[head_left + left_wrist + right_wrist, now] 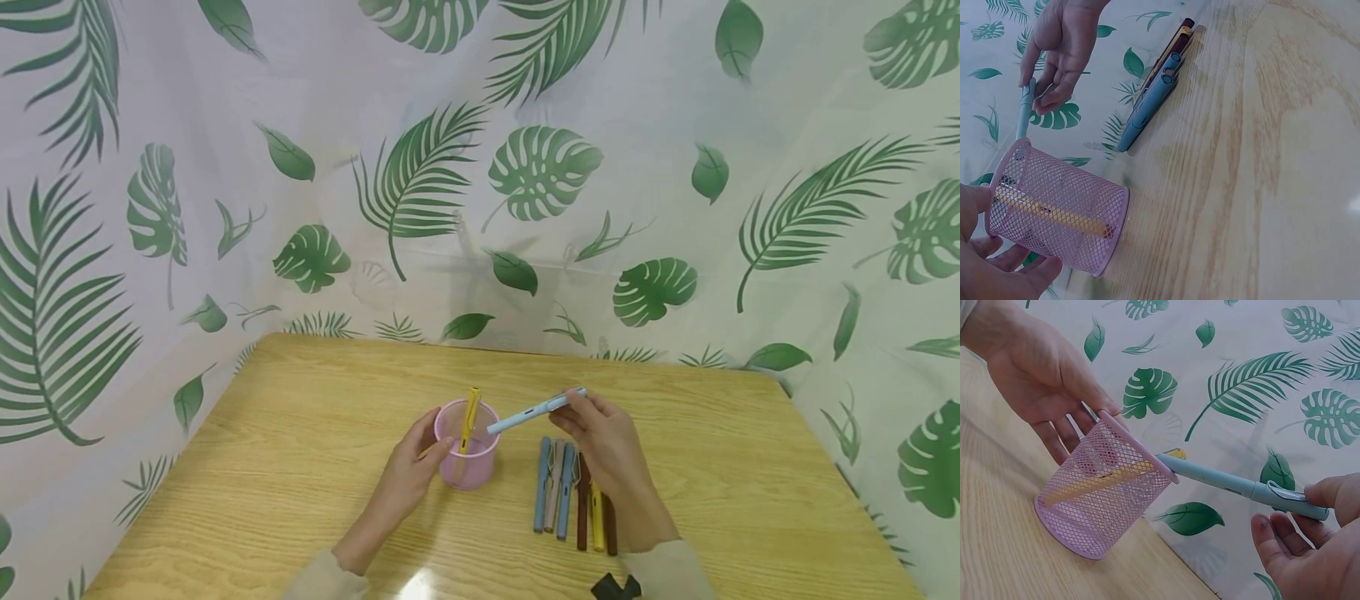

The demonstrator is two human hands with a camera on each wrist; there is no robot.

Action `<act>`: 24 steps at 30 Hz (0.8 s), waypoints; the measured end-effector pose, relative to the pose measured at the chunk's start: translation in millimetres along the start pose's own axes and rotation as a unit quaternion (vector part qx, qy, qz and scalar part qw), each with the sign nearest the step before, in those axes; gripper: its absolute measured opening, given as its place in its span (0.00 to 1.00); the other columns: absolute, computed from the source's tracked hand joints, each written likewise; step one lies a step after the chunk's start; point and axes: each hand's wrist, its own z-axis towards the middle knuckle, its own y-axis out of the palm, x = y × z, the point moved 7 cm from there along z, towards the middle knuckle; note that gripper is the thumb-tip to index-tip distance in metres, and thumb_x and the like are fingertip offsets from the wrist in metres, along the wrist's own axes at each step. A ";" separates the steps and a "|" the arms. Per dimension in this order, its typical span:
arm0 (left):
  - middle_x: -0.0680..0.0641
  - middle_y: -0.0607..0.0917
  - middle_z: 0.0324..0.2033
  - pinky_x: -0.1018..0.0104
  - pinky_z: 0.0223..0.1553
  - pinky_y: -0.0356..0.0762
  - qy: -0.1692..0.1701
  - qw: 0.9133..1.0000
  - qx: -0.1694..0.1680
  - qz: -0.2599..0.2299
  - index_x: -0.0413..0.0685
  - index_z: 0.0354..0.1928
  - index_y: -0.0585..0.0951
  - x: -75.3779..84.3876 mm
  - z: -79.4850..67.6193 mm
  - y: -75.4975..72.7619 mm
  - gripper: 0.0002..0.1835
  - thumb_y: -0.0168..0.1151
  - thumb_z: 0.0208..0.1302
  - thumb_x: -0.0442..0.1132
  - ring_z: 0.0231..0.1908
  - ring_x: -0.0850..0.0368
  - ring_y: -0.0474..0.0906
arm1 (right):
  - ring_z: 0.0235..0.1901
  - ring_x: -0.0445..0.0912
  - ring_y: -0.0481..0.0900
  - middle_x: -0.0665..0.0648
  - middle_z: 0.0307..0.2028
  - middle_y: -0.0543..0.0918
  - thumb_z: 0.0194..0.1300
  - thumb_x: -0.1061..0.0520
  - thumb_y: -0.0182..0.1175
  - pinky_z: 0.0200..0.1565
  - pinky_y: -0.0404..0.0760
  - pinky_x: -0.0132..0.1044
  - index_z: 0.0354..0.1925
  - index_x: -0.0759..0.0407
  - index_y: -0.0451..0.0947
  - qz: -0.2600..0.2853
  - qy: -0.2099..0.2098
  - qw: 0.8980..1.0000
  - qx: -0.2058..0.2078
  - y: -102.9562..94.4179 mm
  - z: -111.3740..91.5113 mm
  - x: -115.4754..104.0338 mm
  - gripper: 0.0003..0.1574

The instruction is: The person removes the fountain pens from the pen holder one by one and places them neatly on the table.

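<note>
A pink mesh pen holder [468, 473] stands on the table, and my left hand [408, 475] grips its side, thumb at the rim. Inside it leans a yellow pen [470, 417], its upper end above the rim; the mesh lets its lower part show in both wrist views. My right hand [611, 437] pinches a light blue pen [532, 412] by its clip end. That pen slants down to the left, and its free end is right at the holder's rim [1169, 472]. Below the right hand lies a row of several pens [564, 492] in blue, pinkish-beige, dark red and yellow.
The wooden table [300, 467] reaches back to a white cloth [450, 275] printed with green leaves, which hangs behind it and along both sides. A small black object [617, 587] shows at the bottom edge beside the right sleeve [667, 571].
</note>
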 end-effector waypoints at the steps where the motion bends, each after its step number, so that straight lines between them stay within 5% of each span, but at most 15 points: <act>1: 0.26 0.70 0.69 0.34 0.71 0.63 0.003 1.000 -0.001 0.000 0.29 0.76 0.60 0.4 -0.2 0.0 0.31 0.55 0.80 0.38 0.69 0.30 0.67 | 0.48 0.48 0.85 0.56 0.44 0.83 0.78 0.57 0.59 0.62 0.81 0.44 0.48 0.69 0.78 0.002 -0.001 1.000 -0.002 -0.9 -0.2 -1.0 0.14; 24: 0.26 0.72 0.67 0.35 0.70 0.64 0.005 1.000 0.005 -0.002 0.28 0.75 0.60 1.4 0.1 -1.5 0.32 0.56 0.79 0.38 0.68 0.30 0.68 | 0.48 0.45 0.85 0.54 0.44 0.85 0.78 0.58 0.58 0.60 0.81 0.38 0.45 0.62 0.85 0.049 -0.016 0.999 -0.001 -50.1 -11.8 -31.2 0.10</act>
